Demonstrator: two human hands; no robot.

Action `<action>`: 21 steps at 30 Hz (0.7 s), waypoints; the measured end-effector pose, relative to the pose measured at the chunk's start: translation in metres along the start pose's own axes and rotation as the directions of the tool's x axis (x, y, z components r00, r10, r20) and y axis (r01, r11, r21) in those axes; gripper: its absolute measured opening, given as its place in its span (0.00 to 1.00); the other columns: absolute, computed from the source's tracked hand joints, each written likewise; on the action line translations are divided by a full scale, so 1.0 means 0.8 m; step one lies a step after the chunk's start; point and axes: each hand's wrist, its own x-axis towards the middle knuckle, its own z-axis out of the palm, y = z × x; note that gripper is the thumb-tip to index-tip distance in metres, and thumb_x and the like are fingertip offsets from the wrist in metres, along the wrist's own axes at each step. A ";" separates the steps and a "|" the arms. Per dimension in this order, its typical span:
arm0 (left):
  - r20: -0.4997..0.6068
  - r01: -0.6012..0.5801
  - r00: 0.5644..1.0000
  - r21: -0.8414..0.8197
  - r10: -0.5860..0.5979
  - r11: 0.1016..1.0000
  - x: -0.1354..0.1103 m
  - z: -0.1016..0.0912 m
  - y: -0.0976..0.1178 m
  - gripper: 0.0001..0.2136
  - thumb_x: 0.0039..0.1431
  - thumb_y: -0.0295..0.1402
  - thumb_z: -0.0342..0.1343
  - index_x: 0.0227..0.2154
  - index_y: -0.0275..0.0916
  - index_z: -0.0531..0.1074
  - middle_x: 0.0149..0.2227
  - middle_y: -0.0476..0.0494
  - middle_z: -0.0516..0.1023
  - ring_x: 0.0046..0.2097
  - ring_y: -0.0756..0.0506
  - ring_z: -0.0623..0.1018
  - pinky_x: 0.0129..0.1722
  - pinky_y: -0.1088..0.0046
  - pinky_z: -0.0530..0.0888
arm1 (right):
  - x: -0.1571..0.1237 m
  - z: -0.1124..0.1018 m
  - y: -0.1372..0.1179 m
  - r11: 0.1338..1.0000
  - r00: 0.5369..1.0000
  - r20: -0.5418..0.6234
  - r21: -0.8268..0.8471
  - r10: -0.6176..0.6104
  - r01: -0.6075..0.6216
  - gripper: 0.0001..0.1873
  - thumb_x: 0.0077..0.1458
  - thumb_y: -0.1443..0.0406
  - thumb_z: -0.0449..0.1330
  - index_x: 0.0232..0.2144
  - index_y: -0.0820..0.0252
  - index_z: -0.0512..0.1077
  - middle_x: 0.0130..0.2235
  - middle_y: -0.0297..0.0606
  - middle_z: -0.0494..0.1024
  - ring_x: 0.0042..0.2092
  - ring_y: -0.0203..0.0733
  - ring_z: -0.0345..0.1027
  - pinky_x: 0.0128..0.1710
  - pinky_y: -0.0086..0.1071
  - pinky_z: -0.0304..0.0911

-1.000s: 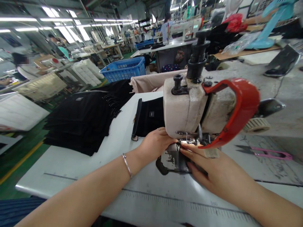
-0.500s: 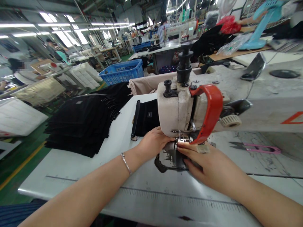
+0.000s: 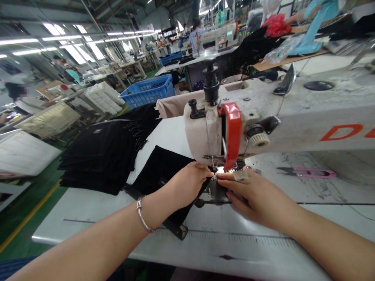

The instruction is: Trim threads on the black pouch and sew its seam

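The left hand (image 3: 187, 183) has pinched the black fabric piece (image 3: 158, 171) and drawn it from beyond the sewing machine head (image 3: 202, 132) to under its palm; the right hand (image 3: 252, 195), flat and open, presses a small label (image 3: 240, 175) at its fingertips, seemingly lined up for stitching

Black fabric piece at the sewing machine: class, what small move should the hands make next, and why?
Probably nudge the edge of the black fabric piece under the presser foot: the left hand grips that edge beside the foot, the right hand lies flat opposite, and most of the piece trails off left.
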 end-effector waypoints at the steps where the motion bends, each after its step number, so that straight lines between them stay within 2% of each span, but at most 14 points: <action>1: -0.012 -0.007 1.000 -0.004 0.007 1.000 0.000 0.000 -0.002 0.13 0.61 0.18 0.52 0.42 0.37 0.77 0.45 0.44 0.80 0.49 0.44 0.78 0.53 0.65 0.75 | 0.000 0.000 0.000 1.000 1.000 -0.003 0.001 -0.005 0.005 0.19 0.60 0.69 0.52 0.53 0.60 0.70 0.53 0.44 0.73 0.53 0.53 0.65 0.49 0.50 0.66; 4: 0.001 -0.097 0.995 0.022 0.097 0.995 0.000 -0.005 -0.020 0.13 0.62 0.19 0.52 0.44 0.37 0.76 0.47 0.44 0.80 0.50 0.44 0.77 0.55 0.64 0.73 | 0.000 0.002 -0.001 1.000 1.000 -0.027 -0.004 -0.016 0.016 0.19 0.60 0.69 0.52 0.52 0.61 0.71 0.52 0.45 0.74 0.52 0.53 0.66 0.48 0.49 0.67; 7: 0.073 -0.268 0.962 0.082 0.262 0.960 -0.008 -0.009 -0.043 0.15 0.65 0.22 0.48 0.50 0.39 0.73 0.53 0.44 0.76 0.57 0.44 0.73 0.60 0.61 0.68 | 0.000 0.002 -0.001 0.999 0.998 -0.052 -0.024 -0.031 0.030 0.17 0.59 0.70 0.53 0.49 0.62 0.73 0.50 0.46 0.76 0.52 0.53 0.67 0.47 0.48 0.68; 9: 0.092 -0.316 0.947 0.105 0.308 0.943 -0.017 -0.007 -0.048 0.17 0.67 0.22 0.45 0.56 0.38 0.68 0.58 0.43 0.72 0.61 0.46 0.69 0.63 0.61 0.65 | 0.000 0.004 -0.001 0.997 0.997 -0.068 -0.058 -0.046 0.042 0.16 0.60 0.71 0.52 0.47 0.63 0.74 0.49 0.47 0.76 0.51 0.52 0.68 0.47 0.48 0.68; 11: 0.068 -0.247 0.968 0.134 0.240 0.960 -0.029 0.001 -0.038 0.18 0.67 0.24 0.46 0.58 0.36 0.64 0.60 0.41 0.69 0.62 0.46 0.67 0.63 0.61 0.65 | -0.001 0.006 -0.001 0.993 0.995 -0.076 -0.104 -0.065 0.057 0.16 0.60 0.71 0.52 0.48 0.63 0.74 0.49 0.46 0.77 0.50 0.52 0.69 0.47 0.48 0.68; 13: 0.023 -0.117 0.993 0.168 0.114 0.979 -0.038 0.010 -0.019 0.18 0.67 0.26 0.48 0.58 0.35 0.64 0.60 0.40 0.68 0.62 0.43 0.66 0.62 0.59 0.67 | -0.002 0.009 0.000 0.986 0.992 -0.083 -0.144 -0.092 0.079 0.16 0.61 0.70 0.53 0.50 0.63 0.72 0.49 0.46 0.77 0.49 0.52 0.69 0.46 0.48 0.68; 15: -0.019 -0.027 0.999 0.179 0.031 0.983 -0.044 0.019 0.003 0.17 0.66 0.28 0.51 0.57 0.35 0.65 0.60 0.39 0.69 0.61 0.41 0.67 0.61 0.58 0.68 | -0.004 0.012 0.002 0.981 0.988 -0.094 -0.165 -0.122 0.106 0.17 0.61 0.70 0.55 0.51 0.63 0.71 0.48 0.45 0.78 0.49 0.52 0.70 0.46 0.48 0.69; 18: -0.093 -0.032 0.995 0.162 0.047 0.986 -0.048 0.030 0.024 0.15 0.66 0.27 0.50 0.54 0.34 0.68 0.58 0.39 0.71 0.59 0.41 0.70 0.60 0.57 0.69 | -0.007 0.015 0.006 0.976 0.980 -0.116 -0.163 -0.164 0.144 0.15 0.61 0.71 0.56 0.50 0.61 0.72 0.47 0.42 0.78 0.47 0.49 0.71 0.45 0.46 0.69; 21: -0.202 -0.034 0.978 0.133 0.060 0.991 -0.051 0.041 0.026 0.15 0.67 0.27 0.48 0.55 0.35 0.67 0.57 0.38 0.72 0.59 0.40 0.70 0.59 0.55 0.70 | -0.009 0.018 0.008 0.971 0.975 -0.118 -0.171 -0.186 0.165 0.14 0.61 0.71 0.55 0.48 0.60 0.72 0.46 0.40 0.78 0.44 0.47 0.72 0.43 0.44 0.69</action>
